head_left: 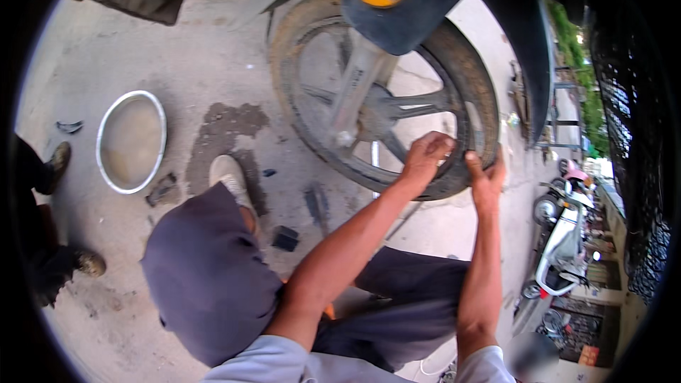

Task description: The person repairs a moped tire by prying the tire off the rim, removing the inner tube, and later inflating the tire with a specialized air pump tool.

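A motorcycle's wheel with a worn, dusty tyre stands in front of me, its dark spoked rim held by a grey fork leg. My left hand is at the lower right of the rim, its fingers curled together against the rim's inner edge. Whatever they pinch there is too small to make out. Farther right, my right hand grips the tyre from outside, thumb on the near sidewall and fingers round the tread. Below the wheel, a thin metal rod slants down between my forearms.
To the left stands a metal-rimmed basin of murky water, near a wet patch. A black block and a dark tool lie by my shoe. Other people's feet are at the left; a parked scooter is at the right.
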`<action>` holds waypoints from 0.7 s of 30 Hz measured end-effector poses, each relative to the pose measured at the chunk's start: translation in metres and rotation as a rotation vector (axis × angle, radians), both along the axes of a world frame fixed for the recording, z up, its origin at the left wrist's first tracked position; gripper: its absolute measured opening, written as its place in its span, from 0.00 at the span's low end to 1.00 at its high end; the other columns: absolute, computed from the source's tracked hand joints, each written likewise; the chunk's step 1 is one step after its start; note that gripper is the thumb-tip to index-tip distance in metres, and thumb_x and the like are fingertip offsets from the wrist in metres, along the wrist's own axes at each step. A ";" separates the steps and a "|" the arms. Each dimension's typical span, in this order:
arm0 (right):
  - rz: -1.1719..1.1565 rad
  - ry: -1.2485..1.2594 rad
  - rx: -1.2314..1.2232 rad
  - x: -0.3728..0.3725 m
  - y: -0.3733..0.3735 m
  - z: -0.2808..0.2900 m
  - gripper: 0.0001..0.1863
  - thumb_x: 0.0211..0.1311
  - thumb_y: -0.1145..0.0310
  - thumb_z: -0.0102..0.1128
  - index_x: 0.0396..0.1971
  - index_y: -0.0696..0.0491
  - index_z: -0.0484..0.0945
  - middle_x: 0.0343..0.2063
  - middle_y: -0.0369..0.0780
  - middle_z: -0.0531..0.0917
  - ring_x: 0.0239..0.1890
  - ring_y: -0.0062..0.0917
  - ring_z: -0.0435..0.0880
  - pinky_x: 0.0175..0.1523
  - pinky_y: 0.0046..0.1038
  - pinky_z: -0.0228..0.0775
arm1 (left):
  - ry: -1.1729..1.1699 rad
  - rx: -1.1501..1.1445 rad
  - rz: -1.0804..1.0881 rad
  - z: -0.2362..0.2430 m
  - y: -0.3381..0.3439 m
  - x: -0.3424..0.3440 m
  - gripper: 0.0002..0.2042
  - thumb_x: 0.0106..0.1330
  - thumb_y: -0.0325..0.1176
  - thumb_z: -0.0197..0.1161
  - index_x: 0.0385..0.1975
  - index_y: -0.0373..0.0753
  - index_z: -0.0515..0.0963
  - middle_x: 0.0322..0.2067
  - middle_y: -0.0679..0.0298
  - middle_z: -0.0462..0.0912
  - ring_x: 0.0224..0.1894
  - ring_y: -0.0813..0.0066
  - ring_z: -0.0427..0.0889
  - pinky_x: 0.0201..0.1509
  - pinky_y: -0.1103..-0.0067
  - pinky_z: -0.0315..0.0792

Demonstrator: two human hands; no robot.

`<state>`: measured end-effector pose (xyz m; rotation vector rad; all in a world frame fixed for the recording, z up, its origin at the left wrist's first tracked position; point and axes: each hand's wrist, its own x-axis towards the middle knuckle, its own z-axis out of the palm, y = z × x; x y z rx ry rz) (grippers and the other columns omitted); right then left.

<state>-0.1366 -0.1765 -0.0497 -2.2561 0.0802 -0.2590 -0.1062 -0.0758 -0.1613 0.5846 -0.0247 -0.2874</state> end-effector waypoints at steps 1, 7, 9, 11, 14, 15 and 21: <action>-0.004 0.041 -0.048 0.001 -0.003 0.001 0.30 0.59 0.69 0.66 0.58 0.63 0.66 0.47 0.42 0.78 0.49 0.24 0.75 0.56 0.26 0.65 | 0.009 0.133 -0.026 0.001 0.000 0.003 0.08 0.68 0.33 0.60 0.36 0.35 0.80 0.30 0.70 0.80 0.34 0.83 0.75 0.41 0.81 0.70; -0.026 0.007 -0.086 -0.003 -0.004 0.007 0.27 0.60 0.70 0.65 0.55 0.66 0.67 0.42 0.42 0.80 0.44 0.24 0.77 0.52 0.26 0.68 | 0.016 0.031 0.120 0.015 -0.007 -0.005 0.07 0.66 0.28 0.60 0.40 0.33 0.79 0.32 0.67 0.83 0.35 0.84 0.77 0.41 0.84 0.70; 0.019 0.014 0.022 -0.005 -0.002 0.009 0.30 0.61 0.69 0.64 0.59 0.66 0.62 0.46 0.44 0.79 0.48 0.26 0.76 0.56 0.26 0.67 | 0.061 -0.107 0.097 0.013 -0.008 -0.005 0.07 0.66 0.28 0.60 0.40 0.33 0.79 0.32 0.68 0.81 0.34 0.83 0.75 0.41 0.83 0.70; 0.023 0.034 0.021 -0.004 -0.001 0.008 0.32 0.62 0.69 0.64 0.60 0.66 0.60 0.48 0.45 0.77 0.49 0.26 0.75 0.57 0.26 0.66 | 0.107 -0.245 0.075 0.012 -0.007 -0.003 0.07 0.66 0.28 0.60 0.40 0.33 0.79 0.31 0.69 0.80 0.33 0.83 0.74 0.40 0.83 0.69; 0.026 0.056 0.054 -0.004 -0.001 0.005 0.34 0.62 0.68 0.63 0.62 0.66 0.57 0.51 0.46 0.75 0.52 0.27 0.74 0.59 0.27 0.64 | 0.020 0.122 -0.015 0.014 -0.001 0.004 0.07 0.66 0.28 0.59 0.39 0.33 0.79 0.30 0.69 0.80 0.32 0.83 0.74 0.38 0.82 0.70; 0.017 0.057 0.082 -0.005 -0.002 0.005 0.35 0.63 0.67 0.63 0.62 0.65 0.56 0.51 0.46 0.75 0.53 0.27 0.73 0.60 0.27 0.63 | 0.023 0.127 -0.013 0.015 -0.001 0.005 0.07 0.66 0.28 0.59 0.39 0.33 0.79 0.30 0.69 0.80 0.32 0.83 0.74 0.38 0.82 0.70; -0.016 0.020 0.048 -0.003 0.004 0.004 0.36 0.63 0.62 0.63 0.63 0.64 0.56 0.53 0.47 0.74 0.54 0.28 0.72 0.61 0.28 0.62 | 0.004 -0.041 0.125 0.017 -0.002 0.001 0.04 0.64 0.24 0.60 0.36 0.32 0.79 0.32 0.65 0.83 0.35 0.82 0.78 0.41 0.84 0.70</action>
